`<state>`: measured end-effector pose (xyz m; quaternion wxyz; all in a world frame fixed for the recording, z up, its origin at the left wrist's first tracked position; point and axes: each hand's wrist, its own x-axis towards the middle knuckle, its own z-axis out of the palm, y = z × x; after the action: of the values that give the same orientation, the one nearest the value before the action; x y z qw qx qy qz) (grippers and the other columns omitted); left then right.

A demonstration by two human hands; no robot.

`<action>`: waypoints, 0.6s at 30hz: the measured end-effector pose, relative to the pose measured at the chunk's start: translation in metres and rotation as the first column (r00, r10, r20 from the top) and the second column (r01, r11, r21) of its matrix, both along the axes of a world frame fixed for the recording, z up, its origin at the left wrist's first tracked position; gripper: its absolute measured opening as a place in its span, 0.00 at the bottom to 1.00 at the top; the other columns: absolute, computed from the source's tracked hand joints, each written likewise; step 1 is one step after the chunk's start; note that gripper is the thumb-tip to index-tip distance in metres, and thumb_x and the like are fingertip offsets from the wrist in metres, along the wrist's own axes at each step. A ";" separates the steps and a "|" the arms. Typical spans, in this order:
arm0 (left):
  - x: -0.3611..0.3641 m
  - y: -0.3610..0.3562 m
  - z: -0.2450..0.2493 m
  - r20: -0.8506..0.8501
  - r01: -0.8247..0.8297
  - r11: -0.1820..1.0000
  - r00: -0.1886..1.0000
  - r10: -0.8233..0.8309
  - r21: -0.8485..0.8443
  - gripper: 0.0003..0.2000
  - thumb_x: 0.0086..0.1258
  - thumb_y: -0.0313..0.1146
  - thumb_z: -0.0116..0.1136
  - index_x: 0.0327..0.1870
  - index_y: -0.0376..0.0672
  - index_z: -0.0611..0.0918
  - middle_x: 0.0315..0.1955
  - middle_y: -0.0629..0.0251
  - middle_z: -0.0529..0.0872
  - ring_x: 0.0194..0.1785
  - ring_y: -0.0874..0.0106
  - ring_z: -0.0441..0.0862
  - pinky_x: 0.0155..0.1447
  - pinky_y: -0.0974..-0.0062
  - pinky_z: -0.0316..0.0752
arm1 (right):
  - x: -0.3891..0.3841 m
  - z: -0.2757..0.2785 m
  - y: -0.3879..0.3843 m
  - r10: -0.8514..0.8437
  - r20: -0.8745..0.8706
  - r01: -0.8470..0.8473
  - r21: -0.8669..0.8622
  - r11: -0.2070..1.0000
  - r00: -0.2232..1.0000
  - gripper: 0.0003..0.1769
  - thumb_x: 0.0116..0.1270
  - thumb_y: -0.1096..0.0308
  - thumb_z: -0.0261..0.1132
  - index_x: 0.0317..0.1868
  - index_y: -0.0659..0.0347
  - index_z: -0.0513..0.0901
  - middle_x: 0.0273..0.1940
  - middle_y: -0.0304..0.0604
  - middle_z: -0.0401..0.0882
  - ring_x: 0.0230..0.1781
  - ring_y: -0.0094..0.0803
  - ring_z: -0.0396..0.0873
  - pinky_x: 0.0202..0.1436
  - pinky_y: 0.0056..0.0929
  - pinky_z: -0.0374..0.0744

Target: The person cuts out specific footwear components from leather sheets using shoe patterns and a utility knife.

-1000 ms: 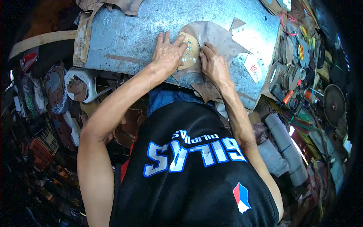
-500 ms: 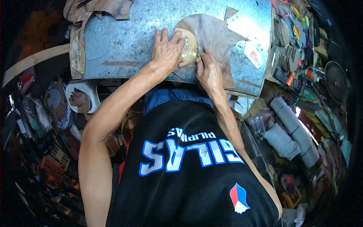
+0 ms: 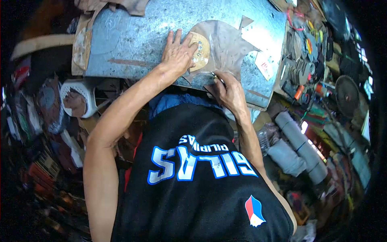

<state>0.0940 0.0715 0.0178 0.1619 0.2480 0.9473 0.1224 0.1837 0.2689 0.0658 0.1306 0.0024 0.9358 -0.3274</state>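
Observation:
A tan oval template [image 3: 204, 54] with handwriting lies on a brownish-grey sheet of leather [image 3: 225, 42] on the metal-topped table [image 3: 137, 36]. My left hand [image 3: 177, 52] presses on the template's left side, fingers spread. Near the table's front edge, just below and right of the template, my right hand [image 3: 229, 90] is closed around a small thin tool [image 3: 214, 75], possibly a blade; most of it is hidden in the fingers.
A white tag [image 3: 264, 65] lies at the table's right side, and a small leather scrap [image 3: 246, 21] near the back. More leather [image 3: 129, 5] is at the back left. A white stool [image 3: 78, 98] stands left, grey rolls [image 3: 302, 147] right.
My right hand has moved down toward the table's front edge, away from the template's edge. My left hand stays on the template. The whole view has shifted slightly.

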 end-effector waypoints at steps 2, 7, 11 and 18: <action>0.000 -0.001 -0.003 0.016 0.009 1.000 1.000 -0.009 0.010 0.32 0.55 0.44 0.70 0.64 0.52 0.74 0.70 0.60 0.65 0.73 0.49 0.57 0.77 0.48 0.42 | -0.018 0.000 0.008 0.298 -0.013 -0.298 0.008 0.954 0.954 0.14 0.65 0.69 0.60 0.49 0.61 0.81 0.44 0.51 0.82 0.44 0.50 0.80 0.46 0.43 0.78; 0.006 0.000 -0.014 0.016 -0.116 0.992 0.993 0.115 0.043 0.31 0.55 0.39 0.70 0.64 0.55 0.75 0.71 0.63 0.65 0.74 0.53 0.57 0.78 0.49 0.41 | -0.055 -0.021 0.008 0.697 -0.079 -0.697 0.028 0.716 0.713 0.17 0.61 0.70 0.61 0.51 0.55 0.81 0.47 0.46 0.81 0.42 0.47 0.81 0.42 0.40 0.81; 0.010 0.002 -0.013 0.026 -0.145 0.989 0.989 0.145 0.024 0.33 0.53 0.37 0.70 0.65 0.55 0.74 0.71 0.66 0.65 0.74 0.54 0.56 0.77 0.50 0.43 | -0.069 -0.026 0.007 0.815 -0.106 -0.812 0.083 0.577 0.569 0.17 0.60 0.72 0.61 0.51 0.54 0.81 0.45 0.44 0.81 0.40 0.45 0.81 0.42 0.40 0.81; 0.009 0.006 -0.019 -0.026 -0.151 0.989 0.988 0.151 0.003 0.35 0.50 0.38 0.73 0.64 0.52 0.75 0.70 0.69 0.67 0.74 0.54 0.58 0.76 0.45 0.42 | -0.072 -0.032 0.010 0.849 -0.153 -0.842 0.128 0.525 0.506 0.15 0.64 0.69 0.61 0.51 0.56 0.81 0.44 0.45 0.82 0.41 0.45 0.81 0.42 0.40 0.81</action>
<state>0.1027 0.0779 -0.0011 0.1397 0.1771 0.9653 0.1315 0.1121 0.2788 0.0334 0.1804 -0.4837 0.8318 -0.2037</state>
